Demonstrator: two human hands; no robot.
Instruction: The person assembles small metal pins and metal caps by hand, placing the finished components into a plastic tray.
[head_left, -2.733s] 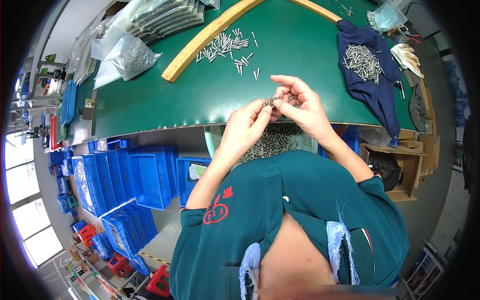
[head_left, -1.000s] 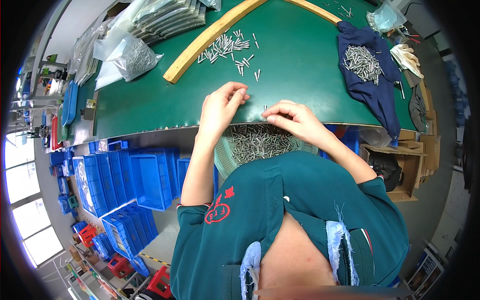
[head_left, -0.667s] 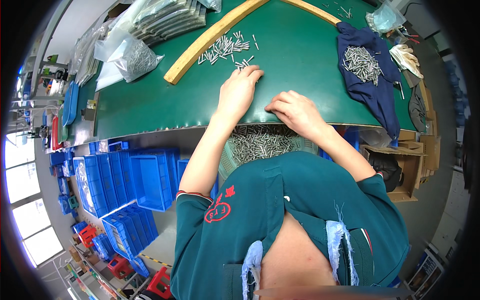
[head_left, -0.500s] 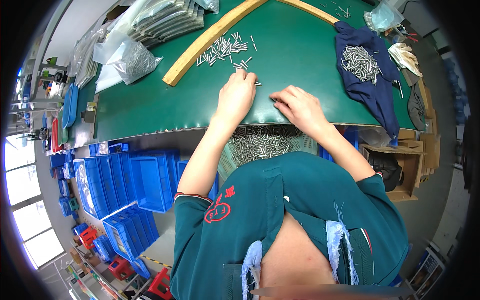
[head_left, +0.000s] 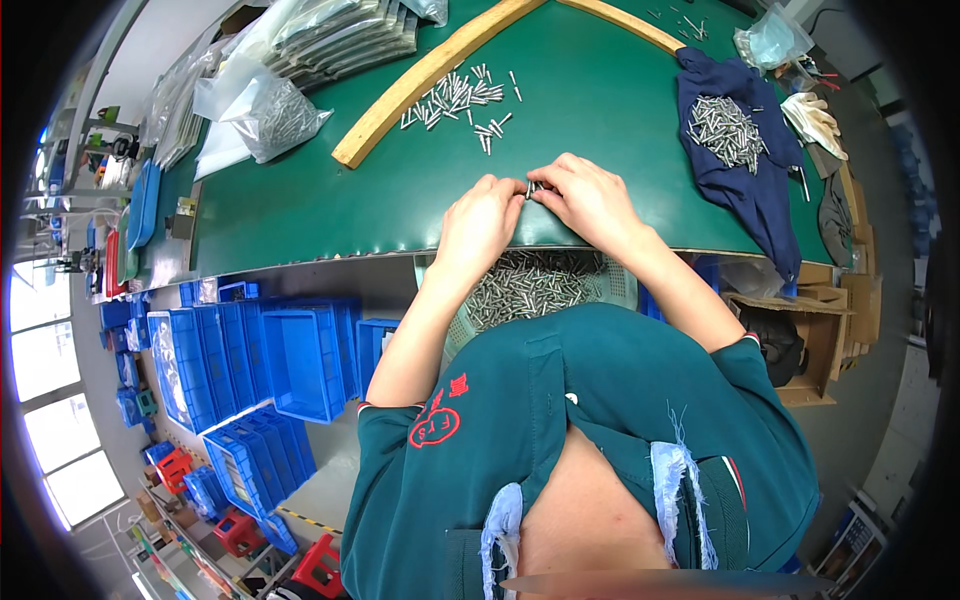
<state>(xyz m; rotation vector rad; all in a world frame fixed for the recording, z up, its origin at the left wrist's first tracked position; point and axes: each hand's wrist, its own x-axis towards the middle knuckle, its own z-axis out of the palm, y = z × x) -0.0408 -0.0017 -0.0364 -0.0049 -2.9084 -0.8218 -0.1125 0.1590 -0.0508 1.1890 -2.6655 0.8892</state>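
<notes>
My left hand [head_left: 480, 225] and my right hand [head_left: 592, 203] meet over the green tabletop near its front edge. Between their fingertips are a few small silvery metal pins [head_left: 531, 188], pinched from both sides; the fingers partly hide them. Just beyond my hands lie several loose pins [head_left: 488, 131]. Farther back, a larger scatter of the same pins [head_left: 455, 97] rests beside a wooden strip [head_left: 430, 76]. At the right, a heap of pins [head_left: 725, 132] sits on a dark blue cloth [head_left: 712, 75].
Below the table edge, a pale green basket [head_left: 625, 288] holds many pins. A clear plastic bag [head_left: 275, 120] of small parts and stacked plastic packets [head_left: 350, 45] stand at the back left. A white glove [head_left: 812, 122] lies right of the cloth; blue crates [head_left: 305, 365] stand lower left.
My left hand has come back from the loose pins toward my body and right. My right hand has shifted slightly left and away, so the fingertips now meet around the pins.
</notes>
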